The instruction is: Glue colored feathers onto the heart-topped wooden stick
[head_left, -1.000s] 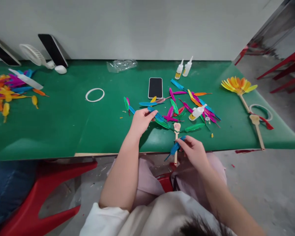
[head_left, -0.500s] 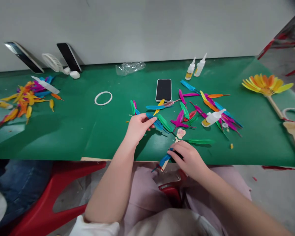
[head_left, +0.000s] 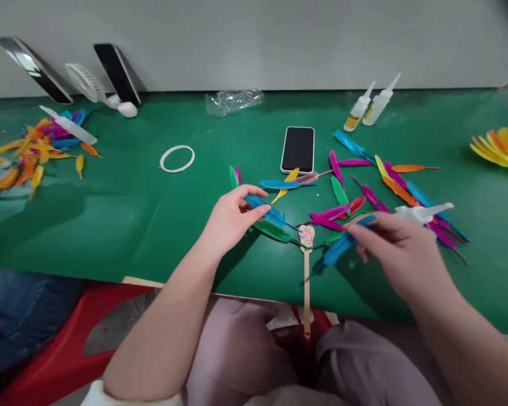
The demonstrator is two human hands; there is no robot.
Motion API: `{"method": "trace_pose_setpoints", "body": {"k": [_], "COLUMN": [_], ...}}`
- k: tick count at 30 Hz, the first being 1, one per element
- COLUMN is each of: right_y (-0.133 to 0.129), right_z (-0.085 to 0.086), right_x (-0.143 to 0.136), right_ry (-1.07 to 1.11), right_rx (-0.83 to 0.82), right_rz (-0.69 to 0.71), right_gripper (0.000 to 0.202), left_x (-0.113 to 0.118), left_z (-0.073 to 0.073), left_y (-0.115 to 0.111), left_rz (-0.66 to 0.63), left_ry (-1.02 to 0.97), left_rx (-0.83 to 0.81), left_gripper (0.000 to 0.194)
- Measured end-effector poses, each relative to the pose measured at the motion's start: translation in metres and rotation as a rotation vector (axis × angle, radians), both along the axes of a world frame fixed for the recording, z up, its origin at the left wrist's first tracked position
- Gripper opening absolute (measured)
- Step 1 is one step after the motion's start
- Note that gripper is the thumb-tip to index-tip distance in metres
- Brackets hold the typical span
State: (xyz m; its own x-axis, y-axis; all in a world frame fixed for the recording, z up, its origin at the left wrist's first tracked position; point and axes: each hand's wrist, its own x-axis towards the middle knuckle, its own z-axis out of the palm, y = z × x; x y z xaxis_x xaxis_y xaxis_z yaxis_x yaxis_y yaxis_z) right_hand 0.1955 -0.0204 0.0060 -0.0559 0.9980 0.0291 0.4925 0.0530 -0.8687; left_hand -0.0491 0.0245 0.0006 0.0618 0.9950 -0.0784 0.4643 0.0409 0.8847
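Note:
My left hand (head_left: 232,217) pinches a blue feather (head_left: 267,211), whose quill points at the head of a wooden stick (head_left: 306,276). Whether that quill touches the stick I cannot tell. My right hand (head_left: 400,254) holds another blue feather (head_left: 341,248) between thumb and fingers, quill down to the left. The stick lies on the green table with its handle over the front edge; its rounded head (head_left: 307,235) carries a pinkish, shiny patch. A green feather (head_left: 275,231) reaches the head from the left, and a second green feather (head_left: 333,238) from the right.
Loose coloured feathers (head_left: 330,214) lie around a phone (head_left: 298,149). A glue bottle (head_left: 423,214) lies partly behind my right hand; two more bottles (head_left: 358,113) stand at the back. Leftward are a white ring (head_left: 176,159), a feather pile (head_left: 38,149) and a small fan (head_left: 87,82). A yellow feather flower (head_left: 502,148) is far right.
My right hand has moved right and up from the stick's handle, carrying its blue feather. The stick now lies straighter. My left hand keeps its feather near the head. The view has shifted.

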Motion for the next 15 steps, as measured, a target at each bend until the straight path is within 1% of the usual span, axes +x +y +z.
{"method": "trace_pose_setpoints", "body": {"k": [1, 2, 4, 7, 11, 15], "right_y": [0.004, 0.008, 0.014, 0.019, 0.022, 0.019], "right_z": [0.000, -0.001, -0.005, -0.008, -0.010, -0.013], "right_x": [0.005, 0.008, 0.012, 0.010, 0.009, 0.012], "right_ry": [0.008, 0.008, -0.036, -0.124, -0.141, -0.236], "right_rx": [-0.015, -0.027, -0.024, 0.065, 0.119, 0.129], "right_rz": [-0.088, -0.139, -0.190, -0.247, -0.208, -0.206], "right_gripper": [0.019, 0.019, 0.020, 0.024, 0.027, 0.041], "left_x": [0.001, 0.002, 0.005, 0.007, 0.007, 0.008], "left_z": [0.001, 0.002, 0.001, -0.001, -0.004, -0.003], "left_y": [0.003, 0.005, 0.007, 0.004, 0.000, -0.001], "left_rz": [-0.010, -0.022, -0.059, -0.083, -0.076, -0.105], "left_ry": [0.053, 0.096, 0.144, 0.169, 0.223, 0.261], "left_rx": [0.024, 0.041, 0.048, 0.058, 0.088, 0.082], "left_gripper": [0.022, 0.021, 0.019, 0.022, 0.032, 0.042]}}
